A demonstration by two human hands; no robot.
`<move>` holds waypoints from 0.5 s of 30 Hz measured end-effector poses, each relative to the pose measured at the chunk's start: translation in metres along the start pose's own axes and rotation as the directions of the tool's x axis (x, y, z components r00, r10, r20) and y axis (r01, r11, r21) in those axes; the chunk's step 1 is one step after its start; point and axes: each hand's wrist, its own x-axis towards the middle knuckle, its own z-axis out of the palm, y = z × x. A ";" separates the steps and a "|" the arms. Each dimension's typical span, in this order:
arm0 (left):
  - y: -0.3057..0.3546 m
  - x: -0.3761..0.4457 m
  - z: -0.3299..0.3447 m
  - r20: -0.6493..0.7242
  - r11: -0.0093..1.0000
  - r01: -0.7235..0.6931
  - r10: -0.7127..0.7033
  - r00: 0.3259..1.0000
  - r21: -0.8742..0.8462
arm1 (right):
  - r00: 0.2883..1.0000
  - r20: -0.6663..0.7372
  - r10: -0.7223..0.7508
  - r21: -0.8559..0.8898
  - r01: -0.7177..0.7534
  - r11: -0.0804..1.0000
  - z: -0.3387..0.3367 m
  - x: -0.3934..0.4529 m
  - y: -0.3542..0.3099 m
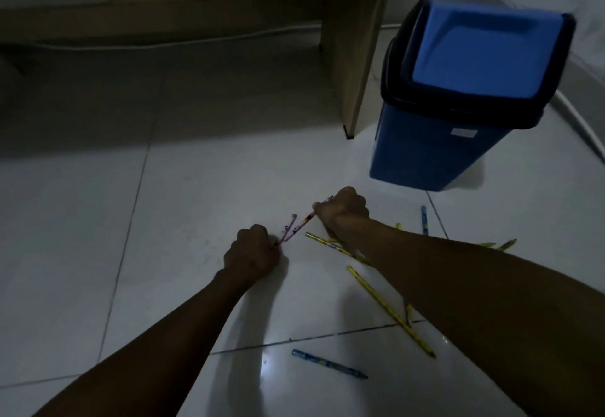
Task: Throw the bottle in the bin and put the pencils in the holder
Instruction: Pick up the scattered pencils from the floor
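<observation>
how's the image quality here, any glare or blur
Head view: dim and underexposed, both arms nearly silhouetted; a bright glare spot on the floor tile beside the blue pencil; wide-angle bending tilts the blue bin; the bin's upper right edge looks smeared.

The scene is dim and underexposed, with a cool grey cast. A small bright glare (265, 364) sits on the glossy floor tiles (82, 220) toward 6 o'clock. Deep shadow fills the space under the wooden furniture (353, 66) at 11 o'clock. The arms read nearly black. Wide-angle distortion tilts the blue bin (458, 96) at 2 o'clock; the edges look soft.
</observation>
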 end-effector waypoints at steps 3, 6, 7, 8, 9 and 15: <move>-0.007 0.000 -0.010 -0.056 0.998 0.017 -0.020 0.998 -0.056 | 0.999 0.025 0.048 0.023 -0.049 0.999 0.007 0.001 -0.003; -0.013 -0.004 -0.025 -0.188 0.987 -0.061 0.032 0.982 -0.150 | 1.000 0.010 0.028 -0.009 -0.028 1.000 0.016 0.007 -0.005; -0.015 -0.006 -0.030 -0.227 0.972 -0.072 0.020 0.974 -0.224 | 0.999 0.025 0.031 0.016 -0.031 0.999 0.019 0.009 -0.006; -0.015 -0.008 -0.034 -0.245 0.934 -0.073 -0.017 0.969 -0.351 | 0.999 0.036 0.041 0.063 -0.043 0.997 0.021 0.010 -0.007; -0.012 -0.008 -0.040 -0.235 0.863 -0.070 -0.058 0.970 -0.501 | 0.997 0.049 0.053 0.113 -0.058 0.992 0.019 0.010 -0.009; 0.006 -0.013 -0.066 -0.136 0.396 -0.069 -0.144 0.980 -0.916 | 0.992 0.115 0.047 0.436 -0.093 0.895 -0.008 0.003 -0.021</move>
